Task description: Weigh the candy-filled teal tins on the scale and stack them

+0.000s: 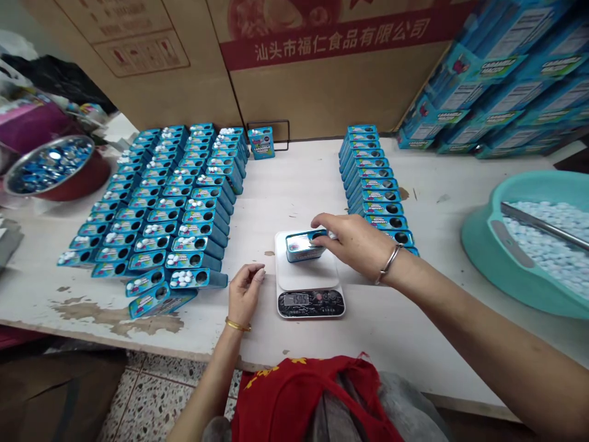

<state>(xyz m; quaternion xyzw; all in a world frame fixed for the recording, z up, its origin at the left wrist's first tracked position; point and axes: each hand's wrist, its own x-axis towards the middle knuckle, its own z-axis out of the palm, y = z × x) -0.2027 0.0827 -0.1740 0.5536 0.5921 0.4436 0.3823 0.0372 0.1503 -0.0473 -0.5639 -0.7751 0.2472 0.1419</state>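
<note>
A small blue tin (301, 245) lies on the white plate of a digital kitchen scale (309, 288) at the middle of the table. My right hand (352, 240) reaches over the tin's right end, with its fingers curled and pinched on the tin there. What the fingertips hold beyond the tin is hidden. My left hand (245, 293) rests on the table just left of the scale, fingers loosely curled with nothing visible in them. The scale's display shows digits.
Rows of blue tins with white candies (170, 209) cover the left of the table. A column of tins (375, 184) stands right of the scale. A teal basin of white candies (538, 245) sits far right, a metal bowl (50, 164) far left, cartons behind.
</note>
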